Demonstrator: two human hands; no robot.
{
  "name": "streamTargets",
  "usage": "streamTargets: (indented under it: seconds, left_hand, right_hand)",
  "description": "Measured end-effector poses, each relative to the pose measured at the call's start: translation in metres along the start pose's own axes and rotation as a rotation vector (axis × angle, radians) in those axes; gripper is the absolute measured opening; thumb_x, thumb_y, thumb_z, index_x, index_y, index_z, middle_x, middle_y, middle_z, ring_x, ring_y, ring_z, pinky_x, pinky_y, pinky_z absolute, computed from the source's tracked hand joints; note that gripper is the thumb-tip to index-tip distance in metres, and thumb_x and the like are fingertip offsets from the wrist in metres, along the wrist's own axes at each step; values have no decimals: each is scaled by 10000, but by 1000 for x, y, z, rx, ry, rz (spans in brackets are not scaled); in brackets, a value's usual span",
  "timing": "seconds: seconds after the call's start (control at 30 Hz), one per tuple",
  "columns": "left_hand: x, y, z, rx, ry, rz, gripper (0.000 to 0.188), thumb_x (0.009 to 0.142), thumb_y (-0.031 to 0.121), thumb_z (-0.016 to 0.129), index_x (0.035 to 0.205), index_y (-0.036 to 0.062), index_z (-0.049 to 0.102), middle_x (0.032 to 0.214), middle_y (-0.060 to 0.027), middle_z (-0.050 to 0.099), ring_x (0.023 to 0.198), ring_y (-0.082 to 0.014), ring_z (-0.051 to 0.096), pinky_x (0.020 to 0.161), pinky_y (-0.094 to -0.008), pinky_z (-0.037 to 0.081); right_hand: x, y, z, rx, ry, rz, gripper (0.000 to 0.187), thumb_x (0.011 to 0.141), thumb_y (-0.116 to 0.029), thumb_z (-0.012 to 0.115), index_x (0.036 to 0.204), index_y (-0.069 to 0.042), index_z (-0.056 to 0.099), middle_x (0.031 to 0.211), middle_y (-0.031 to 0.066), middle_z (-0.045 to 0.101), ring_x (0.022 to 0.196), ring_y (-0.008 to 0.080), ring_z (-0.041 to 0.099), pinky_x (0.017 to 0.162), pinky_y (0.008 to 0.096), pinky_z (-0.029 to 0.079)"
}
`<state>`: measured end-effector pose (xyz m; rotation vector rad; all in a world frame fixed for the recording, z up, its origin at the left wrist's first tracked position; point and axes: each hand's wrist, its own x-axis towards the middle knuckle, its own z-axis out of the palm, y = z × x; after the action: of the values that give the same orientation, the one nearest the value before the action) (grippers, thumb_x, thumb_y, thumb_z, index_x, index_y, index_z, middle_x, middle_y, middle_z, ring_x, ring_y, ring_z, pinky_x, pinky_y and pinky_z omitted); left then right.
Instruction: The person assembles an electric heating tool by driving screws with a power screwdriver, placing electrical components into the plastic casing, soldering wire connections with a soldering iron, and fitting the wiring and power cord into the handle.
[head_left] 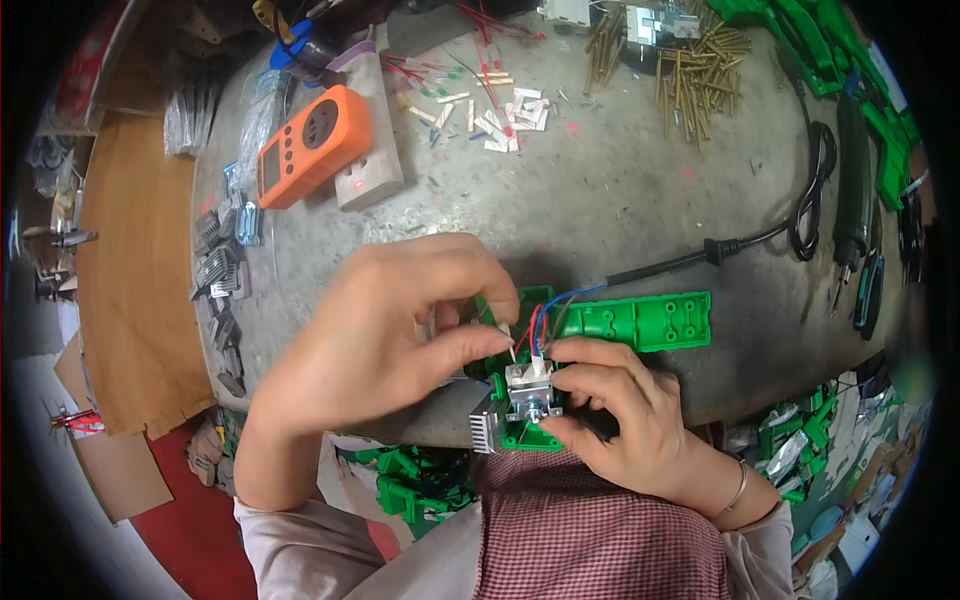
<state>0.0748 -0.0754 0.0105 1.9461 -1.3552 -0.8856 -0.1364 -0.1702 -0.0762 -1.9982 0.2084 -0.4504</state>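
A green plastic housing (635, 322) lies at the near edge of the bench. At its left end sits a small boxy metal component (530, 392) with a shaft, and red and blue wires (540, 325) run up from it. My right hand (625, 405) grips this component from the right, thumb below and fingertips above. My left hand (400, 325) is closed in a pinch just above and left of it; a thin pale piece (504, 330) shows between thumb and forefinger. Beside the component stands a finned silver metal part (484, 430). A black power cable (655, 268) leads away to the right.
An orange socket meter (318, 145) rests on a power strip (368, 185) at far left. Pale strips (515, 120), long brass-coloured screws (700, 90) and green shells (820, 50) lie along the back. An electric screwdriver (852, 190) and finned metal pieces (218, 265) line the sides.
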Motion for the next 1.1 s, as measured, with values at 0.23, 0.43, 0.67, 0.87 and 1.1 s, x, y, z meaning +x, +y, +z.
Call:
streamTargets:
  seconds: [0.23,0.43,0.67,0.87,1.1]
  left_hand:
    - [8,-14,5,-182,-219,98,114,711,27,787,766,32,687,799,-47,649,692,-141,587,572,-262,432]
    - [3,-4,3,59,-179,62,145,687,-23,752,809,8,680,767,-53,648,680,-162,597,560,-281,432]
    - [11,-11,2,-18,-269,162,130,685,-60,719,792,7,688,770,-77,674,693,-176,644,602,-293,489]
    - [12,-9,8,-1,-335,112,126,668,-63,711,772,5,692,729,-85,672,661,-202,662,586,-306,504]
    - [1,-8,17,99,-250,139,125,671,-43,718,778,17,695,752,-92,679,712,-232,673,635,-322,519]
  right_hand:
    - [0,0,3,10,31,-49,399,745,-108,770,1102,-46,602,1134,92,627,867,234,685,706,329,580]
    - [3,0,2,-10,45,-94,375,748,-84,757,1087,-41,603,1125,87,627,865,237,680,710,330,577]
    - [4,0,3,6,34,-81,368,736,-68,758,1063,-44,590,1115,80,614,856,242,677,702,344,575]
    - [1,0,2,54,17,-44,359,732,-59,758,1046,-49,583,1108,81,612,844,253,674,694,352,572]
    - [5,-3,-4,63,-55,53,335,756,-89,748,1045,-54,583,1091,94,611,879,282,661,717,364,566]
